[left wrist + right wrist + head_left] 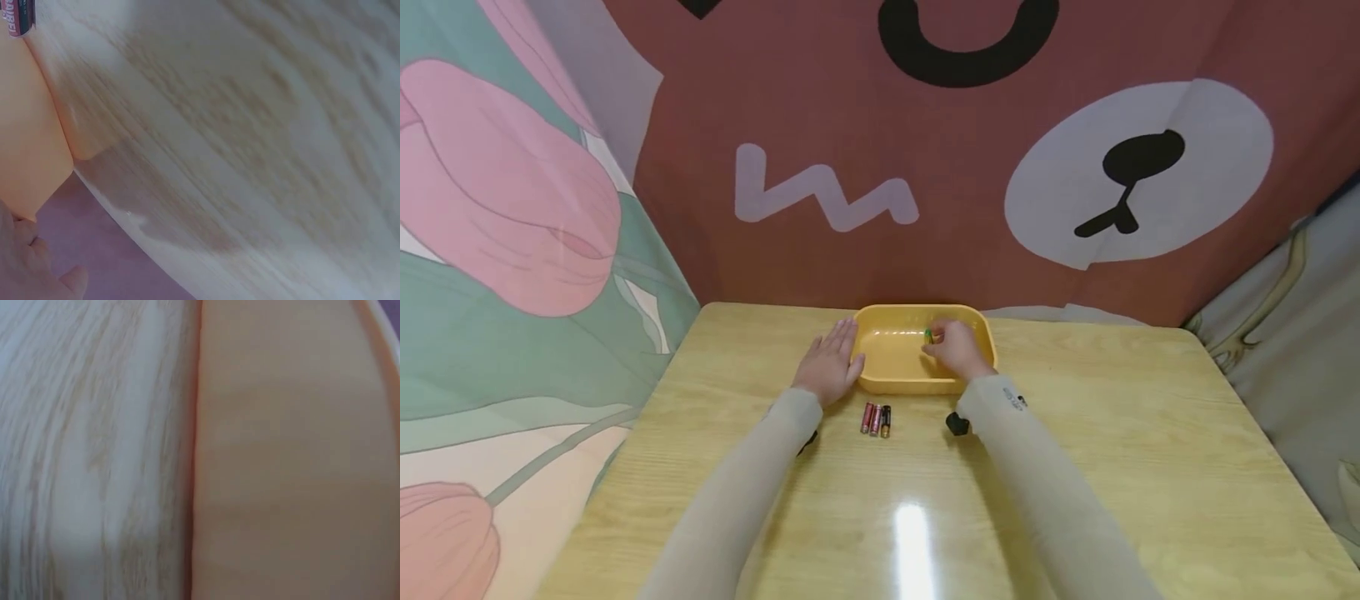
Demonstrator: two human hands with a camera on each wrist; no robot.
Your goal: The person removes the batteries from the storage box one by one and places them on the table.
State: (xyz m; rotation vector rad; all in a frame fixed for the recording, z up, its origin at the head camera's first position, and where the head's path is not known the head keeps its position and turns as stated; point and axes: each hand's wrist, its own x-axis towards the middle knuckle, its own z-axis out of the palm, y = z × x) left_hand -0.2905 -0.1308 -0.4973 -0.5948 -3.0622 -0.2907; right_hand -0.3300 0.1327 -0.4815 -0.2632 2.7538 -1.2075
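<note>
A yellow plastic tray (880, 386) stands at the far side of the table. My left hand (829, 367) rests along its left rim, fingers straight; in the left wrist view its fingers (37, 265) show beside the tray wall (28, 119). Inside the tray, my right hand (958, 346) pinches a small green battery (928, 336), partly hidden by the fingers. The right wrist view shows only the tray's wall (294, 450) and wood, with no hand. On the near side of the tray lie two red batteries (867, 417) and a black-and-gold battery (886, 422), side by side.
The light wooden table (1135, 433) carries the tray and loose batteries. A brown curtain with a bear print (820, 267) hangs right behind the table's far edge. Flowered cloth (512, 192) hangs at the left, and more cloth (1300, 333) at the right.
</note>
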